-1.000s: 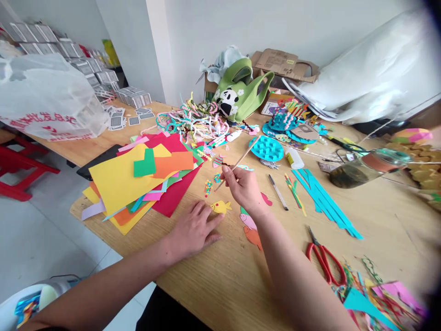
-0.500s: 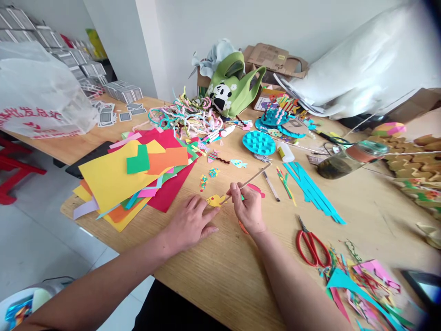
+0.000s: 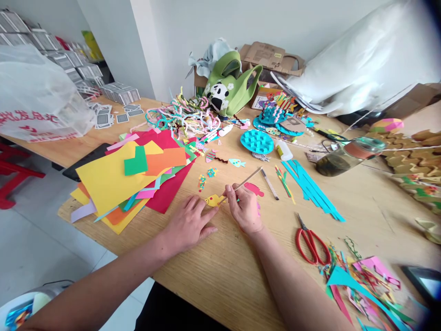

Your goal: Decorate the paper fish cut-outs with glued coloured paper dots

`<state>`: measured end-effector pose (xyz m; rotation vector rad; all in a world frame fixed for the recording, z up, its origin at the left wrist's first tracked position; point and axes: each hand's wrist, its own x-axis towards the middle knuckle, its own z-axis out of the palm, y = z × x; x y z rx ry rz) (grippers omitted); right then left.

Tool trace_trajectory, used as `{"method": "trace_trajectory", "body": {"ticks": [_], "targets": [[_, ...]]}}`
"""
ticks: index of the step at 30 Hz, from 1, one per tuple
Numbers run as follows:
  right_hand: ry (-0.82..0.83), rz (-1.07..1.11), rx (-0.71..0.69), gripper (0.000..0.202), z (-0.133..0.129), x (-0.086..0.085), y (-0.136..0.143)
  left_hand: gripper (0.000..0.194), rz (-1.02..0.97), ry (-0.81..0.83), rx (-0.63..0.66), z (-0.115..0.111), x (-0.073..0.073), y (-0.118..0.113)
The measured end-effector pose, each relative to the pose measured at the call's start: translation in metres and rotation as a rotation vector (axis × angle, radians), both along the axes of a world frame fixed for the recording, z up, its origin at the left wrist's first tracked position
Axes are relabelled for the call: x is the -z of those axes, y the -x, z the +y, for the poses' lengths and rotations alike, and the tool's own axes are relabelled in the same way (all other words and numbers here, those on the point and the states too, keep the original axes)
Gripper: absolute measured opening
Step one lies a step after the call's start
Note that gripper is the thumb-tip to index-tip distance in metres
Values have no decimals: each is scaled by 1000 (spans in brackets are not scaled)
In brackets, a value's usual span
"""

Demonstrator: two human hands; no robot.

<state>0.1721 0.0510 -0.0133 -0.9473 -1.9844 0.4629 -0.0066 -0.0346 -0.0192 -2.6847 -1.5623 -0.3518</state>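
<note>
A small yellow paper fish lies on the wooden table between my hands. My left hand rests flat, fingers stretched, with its fingertips at the fish's lower edge. Pinched in my right hand is a thin wooden stick, slanting up to the right, its lower tip on the fish's tail. Behind my right hand a pink paper shape is partly hidden. Two small dotted paper pieces, one a multicoloured strip and one a round turtle-like cutout, lie just beyond the fish.
Coloured paper sheets are piled at left. Red-handled scissors and paper scraps lie at right, near blue strips and a pen. A glass jar lies tilted farther back. Pipe cleaners heap before a green bag.
My right hand has shifted slightly left, and the stick's upper end has moved left and a little down. More of the pink shape shows. My left hand stays by the fish.
</note>
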Motion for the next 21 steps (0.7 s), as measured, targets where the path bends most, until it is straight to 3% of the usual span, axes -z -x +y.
{"method": "trace_trajectory", "body": {"ticks": [21], "targets": [[16, -17, -2, 39, 0, 1, 1, 50, -16, 0, 0, 1, 4, 0]]}}
